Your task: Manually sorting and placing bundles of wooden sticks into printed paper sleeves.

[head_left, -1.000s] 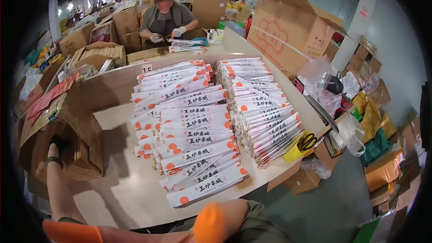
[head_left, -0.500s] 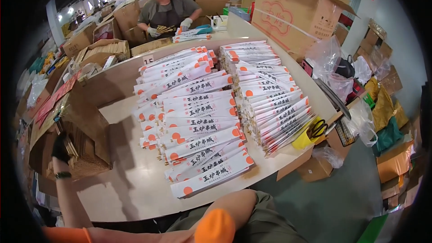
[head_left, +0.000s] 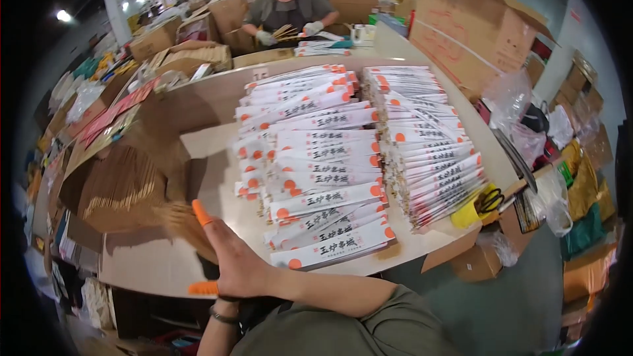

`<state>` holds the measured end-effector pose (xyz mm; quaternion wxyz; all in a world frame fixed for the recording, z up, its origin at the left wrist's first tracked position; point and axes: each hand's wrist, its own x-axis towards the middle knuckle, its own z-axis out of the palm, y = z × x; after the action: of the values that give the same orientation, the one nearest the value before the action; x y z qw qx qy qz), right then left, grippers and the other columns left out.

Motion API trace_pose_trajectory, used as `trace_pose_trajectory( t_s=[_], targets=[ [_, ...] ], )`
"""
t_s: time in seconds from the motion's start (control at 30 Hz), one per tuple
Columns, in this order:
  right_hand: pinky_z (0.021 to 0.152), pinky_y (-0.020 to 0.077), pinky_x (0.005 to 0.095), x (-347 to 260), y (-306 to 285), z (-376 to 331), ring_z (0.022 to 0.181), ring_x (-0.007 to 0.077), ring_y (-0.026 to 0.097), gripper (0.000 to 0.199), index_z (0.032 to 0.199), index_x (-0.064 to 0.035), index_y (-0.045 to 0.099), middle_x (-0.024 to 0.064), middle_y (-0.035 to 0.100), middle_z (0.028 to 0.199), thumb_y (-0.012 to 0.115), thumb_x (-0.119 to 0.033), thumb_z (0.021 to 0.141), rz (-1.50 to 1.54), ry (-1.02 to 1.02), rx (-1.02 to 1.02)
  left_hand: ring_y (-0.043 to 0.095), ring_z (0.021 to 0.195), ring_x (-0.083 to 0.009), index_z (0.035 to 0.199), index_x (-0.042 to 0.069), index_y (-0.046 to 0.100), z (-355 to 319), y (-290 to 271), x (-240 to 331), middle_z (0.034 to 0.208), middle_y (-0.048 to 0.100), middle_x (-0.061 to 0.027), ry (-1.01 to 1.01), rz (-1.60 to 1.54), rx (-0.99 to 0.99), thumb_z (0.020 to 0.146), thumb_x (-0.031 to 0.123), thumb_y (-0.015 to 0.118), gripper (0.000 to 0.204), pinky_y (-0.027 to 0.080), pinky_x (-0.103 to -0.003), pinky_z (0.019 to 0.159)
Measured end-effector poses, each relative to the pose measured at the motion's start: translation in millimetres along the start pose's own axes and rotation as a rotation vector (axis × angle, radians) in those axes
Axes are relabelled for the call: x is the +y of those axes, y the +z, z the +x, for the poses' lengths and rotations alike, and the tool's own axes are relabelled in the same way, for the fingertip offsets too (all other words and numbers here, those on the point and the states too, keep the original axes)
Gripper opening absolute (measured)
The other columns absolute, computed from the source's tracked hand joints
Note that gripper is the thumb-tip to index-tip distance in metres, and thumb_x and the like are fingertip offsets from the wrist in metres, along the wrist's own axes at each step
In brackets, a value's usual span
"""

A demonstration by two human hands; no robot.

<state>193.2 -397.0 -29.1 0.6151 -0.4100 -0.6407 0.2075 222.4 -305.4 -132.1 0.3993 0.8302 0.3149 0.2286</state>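
My right hand (head_left: 241,260) crosses in front of my left, orange finger covers on its thumb and one finger. Those two are spread apart, beside a blurred bundle of thin wooden sticks (head_left: 188,224). Behind it, my left hand (head_left: 224,293) is almost wholly covered; its wrist with a dark bracelet shows below. The bundle juts out from there above the table, seemingly gripped by the left hand. Left of the bundle, an open cardboard box (head_left: 168,181) on its side holds many more sticks (head_left: 125,194). White paper sleeves (head_left: 330,194) with orange dots lie stacked to the right.
A second stack of filled sleeves (head_left: 435,158) lies along the table's right side. Scissors (head_left: 490,199) rest by a yellow piece at the edge. A large carton (head_left: 461,33) stands at the back right. Across the partition, a gloved person (head_left: 290,10) handles sticks.
My left hand has come back from the box toward my body, and a stick bundle is now outside the box. My right hand has moved left over it. The view has shifted.
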Motion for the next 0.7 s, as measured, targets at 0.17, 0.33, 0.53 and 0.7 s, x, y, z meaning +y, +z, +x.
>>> trace_pose_trajectory(
  t_s=[0.17,0.33,0.53,0.7],
  targets=[
    [0.081,0.0482,0.0253,43.2,12.3,-25.5,0.090,0.0123,0.060,0.061,0.134,-0.0007,0.042,0.0055,0.063,0.094,0.071,-0.007,0.080,0.171,0.274,0.103,0.064,0.090,-0.0213,0.118,0.003,0.055,-59.2,-30.9,-30.7,0.095,0.065,-0.0100,-0.047,-0.090,0.085,0.084,0.023,0.067,0.040,0.053,-0.034,0.077],
    [0.084,0.0469,0.0272,60.0,17.1,-21.7,0.095,0.0086,0.056,0.042,0.119,0.0017,0.057,0.0026,0.062,0.106,0.072,-0.005,0.080,0.510,0.512,0.185,0.064,0.089,-0.0209,0.118,0.003,0.056,-105.8,-40.9,-54.8,0.094,0.065,-0.0092,-0.082,-0.198,0.120,0.085,0.022,0.068,0.040,0.053,-0.034,0.076],
    [0.088,0.0452,0.0382,58.6,-42.1,-38.1,0.103,0.0298,0.056,0.062,0.127,-0.0004,0.044,0.0143,0.059,0.107,0.075,-0.026,0.080,-0.312,0.311,0.115,0.057,0.079,-0.0089,0.120,0.003,0.055,-147.1,-48.3,-41.1,0.088,0.059,-0.0020,-0.462,-0.959,0.068,0.087,0.018,0.066,0.038,0.052,-0.029,0.071],
    [0.078,0.0467,0.0410,40.5,-105.1,-114.4,0.093,0.0336,0.057,0.037,0.108,0.0033,0.060,0.0160,0.056,0.100,0.070,-0.011,0.075,-0.718,0.108,-0.364,0.057,0.084,-0.0108,0.132,0.005,0.049,-162.3,-61.6,-39.9,0.088,0.056,0.0026,-0.497,-1.190,0.157,0.088,0.015,0.064,0.047,0.052,-0.032,0.075]
  ],
)
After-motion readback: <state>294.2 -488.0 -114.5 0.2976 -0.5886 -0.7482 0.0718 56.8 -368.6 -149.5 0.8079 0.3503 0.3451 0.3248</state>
